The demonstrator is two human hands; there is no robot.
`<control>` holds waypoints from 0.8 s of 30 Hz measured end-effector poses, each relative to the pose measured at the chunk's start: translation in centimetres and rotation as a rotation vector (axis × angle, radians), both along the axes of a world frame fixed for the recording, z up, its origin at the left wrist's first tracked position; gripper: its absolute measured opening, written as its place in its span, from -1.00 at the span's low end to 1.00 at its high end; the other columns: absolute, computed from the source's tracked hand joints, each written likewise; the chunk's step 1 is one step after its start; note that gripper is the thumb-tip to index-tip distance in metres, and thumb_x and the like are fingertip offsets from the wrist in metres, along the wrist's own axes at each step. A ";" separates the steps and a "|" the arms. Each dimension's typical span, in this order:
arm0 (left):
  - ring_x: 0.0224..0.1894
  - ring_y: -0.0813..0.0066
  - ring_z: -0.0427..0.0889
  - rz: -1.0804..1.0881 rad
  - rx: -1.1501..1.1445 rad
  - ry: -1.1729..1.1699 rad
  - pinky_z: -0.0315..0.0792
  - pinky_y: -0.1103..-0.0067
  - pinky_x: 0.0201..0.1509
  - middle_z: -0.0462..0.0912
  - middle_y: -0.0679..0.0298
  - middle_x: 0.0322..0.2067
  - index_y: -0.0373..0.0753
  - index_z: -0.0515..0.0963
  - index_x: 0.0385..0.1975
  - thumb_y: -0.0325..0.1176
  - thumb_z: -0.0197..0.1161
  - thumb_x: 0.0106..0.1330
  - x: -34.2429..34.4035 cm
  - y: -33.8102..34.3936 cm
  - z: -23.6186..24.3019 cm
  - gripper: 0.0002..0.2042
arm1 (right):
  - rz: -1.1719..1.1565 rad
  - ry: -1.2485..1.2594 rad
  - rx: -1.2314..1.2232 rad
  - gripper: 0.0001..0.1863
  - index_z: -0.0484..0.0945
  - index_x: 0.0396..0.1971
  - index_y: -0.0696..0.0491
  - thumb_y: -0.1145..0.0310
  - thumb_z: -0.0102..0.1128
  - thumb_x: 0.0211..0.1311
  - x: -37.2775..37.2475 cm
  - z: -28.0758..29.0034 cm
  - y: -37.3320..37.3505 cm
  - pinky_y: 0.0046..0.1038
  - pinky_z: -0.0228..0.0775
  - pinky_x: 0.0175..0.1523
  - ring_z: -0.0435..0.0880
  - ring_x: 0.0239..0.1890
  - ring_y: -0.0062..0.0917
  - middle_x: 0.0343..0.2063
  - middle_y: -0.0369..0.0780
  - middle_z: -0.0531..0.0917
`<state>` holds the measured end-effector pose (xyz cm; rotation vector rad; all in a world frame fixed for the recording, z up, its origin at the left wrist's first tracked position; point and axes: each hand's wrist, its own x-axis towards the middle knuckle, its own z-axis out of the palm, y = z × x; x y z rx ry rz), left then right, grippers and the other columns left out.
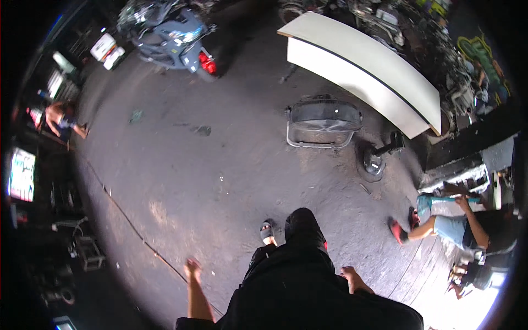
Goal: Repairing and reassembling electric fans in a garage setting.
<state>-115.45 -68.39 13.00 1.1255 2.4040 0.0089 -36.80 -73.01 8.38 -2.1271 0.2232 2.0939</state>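
Note:
My left hand [192, 267] hangs at my left side over the dark floor, fingers loose and slightly apart, holding nothing visible, near a long thin hose or cord [143, 242] lying there. My right hand [347, 274] is beside my black clothing at my right, fingers curled and partly hidden; whatever they might hold cannot be made out. Below me are my sandalled foot [268, 231] and black-clad leg [300, 231]. Ahead on the floor stand a large black fan [324, 115] and a smaller dark pedestal object [374, 165].
A long white counter [360, 66] crosses the upper right, with motorbike parts behind. A grey scooter [176, 49] stands ahead. A bent person [58, 115] is at far left above a lit screen [22, 173]. Another person [448, 228] at right holds a turquoise object [426, 202].

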 end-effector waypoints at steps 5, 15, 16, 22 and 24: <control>-0.49 0.57 0.51 0.423 0.565 -0.744 0.31 0.66 -0.55 0.54 0.35 -0.45 -0.12 0.48 -0.16 -0.37 0.00 0.31 -1.0 35.4 7.0 -0.83 | -0.051 -0.286 -0.086 -0.85 0.45 -0.31 -0.04 0.25 0.04 0.17 -3.5 2.6 9.2 -0.29 0.46 -0.32 0.60 -0.46 -0.40 -0.48 -0.21 0.56; -0.26 0.42 0.60 -0.834 0.244 -0.741 0.51 0.51 -0.18 0.58 0.20 -0.24 -0.29 0.48 -0.12 -0.27 0.20 0.17 25.5 67.8 -1.8 -0.67 | 0.434 -0.018 0.232 -0.61 0.51 -0.29 -0.06 -0.07 0.08 0.11 -7.7 3.3 44.2 -0.48 0.41 -0.41 0.49 -0.57 -0.59 -0.48 -0.30 0.60; -0.13 0.35 0.58 -0.606 -0.179 -0.690 0.47 0.50 -0.05 0.58 0.13 -0.16 -0.27 0.47 -0.06 -0.28 0.23 0.14 39.3 70.1 2.7 -0.63 | 0.578 0.118 0.454 -0.63 0.52 -0.30 -0.05 -0.04 0.07 0.14 -5.1 0.2 38.7 -0.48 0.40 -0.41 0.49 -0.54 -0.60 -0.49 -0.30 0.59; 0.27 -0.03 0.10 -1.367 0.193 -0.410 0.17 0.09 0.19 0.08 0.02 0.26 0.03 0.15 0.26 0.05 0.47 -0.25 62.4 79.2 2.3 -0.04 | 0.006 0.429 0.235 -0.72 0.51 -0.34 0.15 0.20 0.08 0.25 -7.0 13.0 41.6 -0.44 0.43 -0.29 0.57 -0.30 -0.55 -0.37 -0.22 0.60; 0.32 -0.16 -0.08 -1.487 0.311 -0.421 -0.01 -0.18 0.15 -0.04 0.02 0.30 0.13 0.10 0.28 -0.01 0.55 -0.42 68.1 80.2 0.6 0.08 | -0.037 0.308 0.172 -0.76 0.51 -0.36 0.15 0.25 0.07 0.24 -5.2 7.3 41.2 -0.43 0.43 -0.28 0.59 -0.30 -0.52 -0.40 -0.23 0.61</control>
